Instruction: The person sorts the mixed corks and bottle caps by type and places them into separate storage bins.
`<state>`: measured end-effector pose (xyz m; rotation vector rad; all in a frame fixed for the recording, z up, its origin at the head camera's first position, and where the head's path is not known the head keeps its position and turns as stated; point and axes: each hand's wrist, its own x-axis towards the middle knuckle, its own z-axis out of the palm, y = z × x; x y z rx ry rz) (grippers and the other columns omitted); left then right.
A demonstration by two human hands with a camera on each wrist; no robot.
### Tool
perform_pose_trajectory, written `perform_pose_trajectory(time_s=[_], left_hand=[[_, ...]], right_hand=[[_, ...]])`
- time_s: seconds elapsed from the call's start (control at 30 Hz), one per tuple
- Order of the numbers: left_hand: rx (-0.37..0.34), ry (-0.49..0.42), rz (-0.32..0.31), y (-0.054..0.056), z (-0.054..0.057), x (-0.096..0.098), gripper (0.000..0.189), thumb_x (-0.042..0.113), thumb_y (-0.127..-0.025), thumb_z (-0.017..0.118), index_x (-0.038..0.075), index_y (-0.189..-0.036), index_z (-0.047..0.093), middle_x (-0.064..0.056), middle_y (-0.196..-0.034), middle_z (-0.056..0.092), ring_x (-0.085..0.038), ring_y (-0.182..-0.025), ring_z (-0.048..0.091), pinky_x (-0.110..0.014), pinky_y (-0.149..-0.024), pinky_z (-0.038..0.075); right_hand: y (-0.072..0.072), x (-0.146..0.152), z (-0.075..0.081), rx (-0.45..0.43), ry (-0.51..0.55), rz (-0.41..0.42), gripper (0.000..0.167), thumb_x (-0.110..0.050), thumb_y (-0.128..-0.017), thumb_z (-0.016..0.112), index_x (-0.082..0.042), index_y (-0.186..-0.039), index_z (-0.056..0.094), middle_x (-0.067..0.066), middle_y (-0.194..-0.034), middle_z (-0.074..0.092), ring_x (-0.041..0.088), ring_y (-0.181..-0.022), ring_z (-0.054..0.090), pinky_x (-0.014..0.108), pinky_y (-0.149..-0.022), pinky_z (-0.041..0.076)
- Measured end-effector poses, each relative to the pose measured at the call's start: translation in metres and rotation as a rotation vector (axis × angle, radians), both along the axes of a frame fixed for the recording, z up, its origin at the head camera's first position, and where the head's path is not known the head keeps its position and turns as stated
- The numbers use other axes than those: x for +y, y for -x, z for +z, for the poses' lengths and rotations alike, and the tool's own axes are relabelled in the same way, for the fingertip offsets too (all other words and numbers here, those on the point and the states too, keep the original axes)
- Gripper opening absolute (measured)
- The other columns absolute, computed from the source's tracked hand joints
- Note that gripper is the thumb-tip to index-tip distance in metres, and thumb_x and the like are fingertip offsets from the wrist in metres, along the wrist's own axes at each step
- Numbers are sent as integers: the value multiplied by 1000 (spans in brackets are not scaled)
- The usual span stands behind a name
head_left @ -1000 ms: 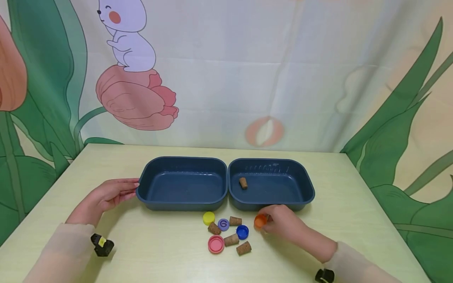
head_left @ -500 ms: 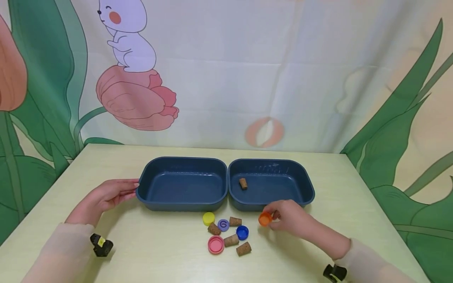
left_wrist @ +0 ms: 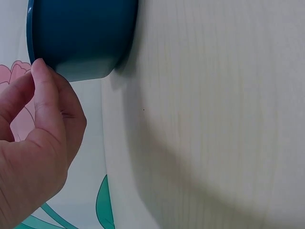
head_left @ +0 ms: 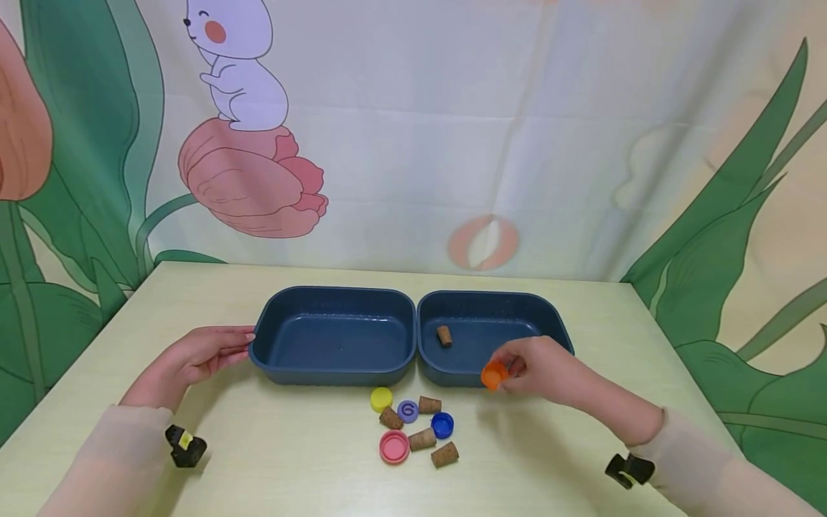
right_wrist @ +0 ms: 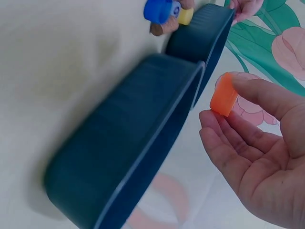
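Observation:
My right hand (head_left: 539,366) pinches an orange bottle cap (head_left: 494,375) between thumb and fingertips, raised over the front rim of the right dark blue tray (head_left: 510,327). In the right wrist view the cap (right_wrist: 224,94) stands edge-on under the thumb. One cork (head_left: 444,336) lies inside that tray. My left hand (head_left: 207,352) reaches with fairly straight fingers to the left end of the other blue tray (head_left: 332,345). The left wrist view shows its fingertips (left_wrist: 40,67) right at the tray's rim.
Before the trays lie several corks (head_left: 423,439), a yellow cap (head_left: 381,399), a purple cap (head_left: 408,411), a blue cap (head_left: 442,425) and a pink cap (head_left: 394,447). A printed curtain (head_left: 413,143) hangs behind the table's back edge.
The orange cap has risen off the table and moved right and away from me, up to the right tray's front rim, in my right hand. The left hand keeps its place.

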<state>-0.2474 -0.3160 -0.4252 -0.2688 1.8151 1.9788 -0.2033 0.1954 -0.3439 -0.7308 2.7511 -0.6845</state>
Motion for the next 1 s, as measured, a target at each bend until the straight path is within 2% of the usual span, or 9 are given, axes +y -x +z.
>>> perform_pose_trajectory(time_s=[0.07,0.23,0.33,0.47,0.77,1.0], left_hand=[[-3,2,1,0,0,0,23,7,-104,57,16,-104,79,7,-90,78,-7,-82,77,-22,-82,63],[-1,14,0,1,0,-1,23,8,-104,57,8,-119,74,8,-91,78,-6,-83,77,-22,-83,63],[-1,6,-3,2,-1,-1,23,8,-104,57,13,-113,77,8,-91,78,-6,-83,77,-22,-83,63],[3,-20,-12,1,-2,-1,28,7,-104,56,20,-96,80,8,-90,78,-6,-82,77,-21,-82,63],[-2,-32,-12,0,-1,0,33,6,-104,55,24,-90,79,8,-90,78,-6,-82,77,-21,-80,63],[-2,-35,-19,1,-2,-2,31,6,-104,55,22,-92,79,8,-89,78,-6,-81,77,-21,-81,63]], right_hand=[[3,0,5,-4,-8,-6,23,-9,-85,80,-2,-106,75,6,-98,76,10,-79,64,19,-71,56],[9,-1,17,-31,-14,-9,24,-9,-87,79,-2,-109,75,8,-99,76,11,-80,65,21,-73,58],[15,-3,24,-41,-15,-7,26,-9,-87,79,0,-111,74,9,-99,76,11,-81,66,22,-74,59],[22,-8,33,-40,-14,-4,29,-10,-88,79,2,-113,72,11,-99,76,12,-81,67,23,-74,60],[42,-19,46,-21,-3,51,28,-8,-90,76,3,-115,71,14,-104,77,17,-86,72,27,-78,63],[56,-33,57,-36,-15,43,30,-6,-91,73,5,-118,70,17,-108,77,22,-93,72,29,-82,63]])
